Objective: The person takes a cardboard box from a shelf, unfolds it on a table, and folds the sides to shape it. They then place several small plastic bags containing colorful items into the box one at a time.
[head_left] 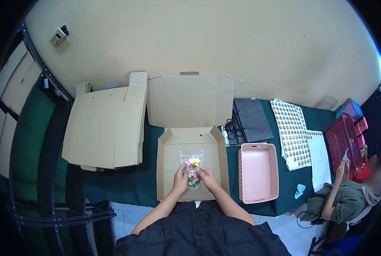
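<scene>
Both my hands hold a clear zip bag of colourful candies (194, 183) over an open cardboard box (171, 151). My left hand (181, 178) grips the bag's left edge. On its right edge, my right hand (208, 177) has its fingers closed near a round sticker on the front. Yellow, red, green and pink pieces show through the plastic. The bag stands roughly upright in my view, its zip end pointing away from me. Behind it, the box's lid (190, 100) is raised toward the wall.
Left lies a stack of flat cardboard boxes (103, 126). To the right are a pink basket (258, 173), black paper bags (253, 121), sticker sheets (290, 134) and a crumpled blue scrap (300, 190). A maroon basket (341, 141) stands near a seated co-worker (348, 200). Metal shelving (49, 179) borders the left.
</scene>
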A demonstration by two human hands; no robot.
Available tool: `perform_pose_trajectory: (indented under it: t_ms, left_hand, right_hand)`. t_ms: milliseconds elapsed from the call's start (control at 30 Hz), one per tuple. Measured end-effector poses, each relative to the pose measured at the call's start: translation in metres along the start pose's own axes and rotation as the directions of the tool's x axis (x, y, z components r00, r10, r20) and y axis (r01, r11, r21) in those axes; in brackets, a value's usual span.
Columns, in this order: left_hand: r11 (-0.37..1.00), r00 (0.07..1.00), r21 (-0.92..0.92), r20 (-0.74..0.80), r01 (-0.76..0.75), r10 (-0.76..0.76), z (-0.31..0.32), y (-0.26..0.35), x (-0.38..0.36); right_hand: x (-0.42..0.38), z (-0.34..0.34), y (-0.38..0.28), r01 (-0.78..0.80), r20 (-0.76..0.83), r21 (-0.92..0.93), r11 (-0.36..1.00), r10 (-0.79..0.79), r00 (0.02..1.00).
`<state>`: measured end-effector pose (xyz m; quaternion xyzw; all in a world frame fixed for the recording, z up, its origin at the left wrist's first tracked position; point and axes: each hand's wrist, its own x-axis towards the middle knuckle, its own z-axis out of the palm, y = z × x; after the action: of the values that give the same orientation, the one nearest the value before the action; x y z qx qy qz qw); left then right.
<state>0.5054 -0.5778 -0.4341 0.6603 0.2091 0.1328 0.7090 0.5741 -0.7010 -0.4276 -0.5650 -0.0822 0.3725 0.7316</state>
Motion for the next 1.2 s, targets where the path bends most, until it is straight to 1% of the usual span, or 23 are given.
perform_pose_trajectory:
  t_ms: [100,133,200,233,300,333,400,433,500,533,600,633,700,733,800,833,867,933,1000,1067,1100,1167,1200]
  left_hand:
    - [0.998,0.999,-0.047,0.032,0.029,-0.027,0.0,0.002,0.0]
    - [0.998,0.999,-0.047,0.032,0.028,-0.026,0.0,0.007,-0.001]
    - [0.999,0.987,0.05,0.162,-0.018,0.01,0.002,0.013,-0.004]
    - [0.999,0.987,0.049,0.163,-0.018,0.01,0.002,0.01,-0.004]
    - [0.999,0.973,-0.034,0.229,-0.034,0.041,0.003,0.008,-0.005]
    - [0.999,0.972,-0.035,0.231,-0.035,0.043,0.002,0.009,-0.005]
    - [0.996,0.946,0.021,0.316,-0.084,0.073,0.001,0.012,-0.007]
    - [0.996,0.946,0.019,0.317,-0.086,0.076,0.001,0.012,-0.007]
    - [0.998,0.963,-0.063,0.268,0.014,0.003,0.001,0.009,-0.007]
    - [0.998,0.963,-0.064,0.268,0.012,0.006,0.0,0.004,-0.006]
    - [0.998,0.947,0.012,0.318,-0.058,0.051,-0.001,0.001,-0.002]
    - [0.998,0.946,0.01,0.32,-0.062,0.055,-0.002,0.002,-0.002]
    - [0.999,0.937,-0.017,0.348,0.031,-0.023,-0.005,0.008,-0.004]
    - [1.0,0.936,-0.017,0.353,0.023,-0.016,-0.005,0.013,-0.006]
    - [0.989,0.959,0.029,0.242,0.146,-0.149,-0.004,0.019,-0.007]
    - [0.997,0.986,-0.083,0.164,0.003,0.011,-0.004,-0.013,0.0]
    - [0.999,0.987,-0.049,0.162,-0.007,0.014,-0.007,-0.015,0.0]
    - [0.997,0.989,0.071,0.149,-0.031,0.021,-0.015,-0.025,0.006]
    - [0.993,0.983,0.067,0.161,-0.098,0.087,-0.021,-0.035,0.003]
    - [0.986,0.984,-0.096,0.131,0.133,-0.12,-0.029,-0.042,-0.001]
    - [0.987,0.982,-0.093,0.144,0.135,-0.121,-0.031,-0.036,-0.004]
    - [0.989,0.977,-0.054,0.174,0.139,-0.128,-0.032,-0.024,-0.013]
    - [0.989,0.975,-0.053,0.186,0.137,-0.125,-0.029,-0.019,-0.013]
  right_hand:
    - [-0.002,0.002,0.002,-0.024,-0.092,0.111,0.994,0.034,0.995]
    - [-0.003,0.002,0.002,-0.023,-0.092,0.11,0.994,0.033,0.995]
    - [-0.004,0.002,0.0,0.082,-0.078,-0.067,0.994,-0.087,0.993]
    - [-0.005,0.003,-0.001,0.082,-0.079,-0.067,0.994,-0.088,0.993]
    - [-0.006,0.005,-0.005,0.006,-0.163,-0.005,1.0,-0.007,0.987]
    - [-0.008,0.007,-0.008,0.008,-0.164,-0.006,1.0,-0.009,0.986]
    - [-0.011,0.011,-0.012,-0.022,-0.234,-0.006,1.0,0.02,0.972]
    - [-0.01,0.011,-0.012,-0.02,-0.234,-0.008,1.0,0.017,0.972]
    - [-0.009,0.011,-0.013,-0.038,-0.218,-0.035,0.999,0.029,0.975]
    - [-0.008,0.013,-0.011,-0.036,-0.218,-0.037,0.999,0.027,0.976]
    - [-0.009,0.017,-0.007,0.144,-0.22,-0.129,0.981,-0.17,0.96]
    - [-0.01,0.017,-0.008,0.148,-0.221,-0.131,0.98,-0.174,0.96]
    - [-0.014,0.017,-0.009,0.06,-0.234,-0.146,0.988,-0.093,0.968]
    - [-0.014,0.015,-0.008,0.069,-0.235,-0.147,0.987,-0.102,0.967]
    - [-0.011,0.007,-0.001,-0.046,-0.185,0.023,0.999,0.049,0.982]
    - [-0.002,0.002,0.02,0.023,-0.175,-0.063,0.998,-0.034,0.984]
    - [-0.008,0.01,0.014,0.07,-0.167,-0.071,0.995,-0.081,0.983]
    - [-0.006,0.011,0.033,0.032,-0.196,-0.057,0.998,-0.042,0.98]
    - [-0.01,0.019,0.034,0.04,-0.161,-0.043,0.998,-0.046,0.986]
    - [-0.014,0.022,0.041,0.002,-0.178,0.038,0.999,0.005,0.984]
    - [-0.015,0.025,0.044,0.007,-0.189,0.043,0.999,0.001,0.982]
    - [-0.019,0.029,0.05,0.022,-0.212,-0.102,0.994,-0.043,0.976]
    - [-0.02,0.03,0.049,0.027,-0.222,-0.102,0.994,-0.049,0.974]
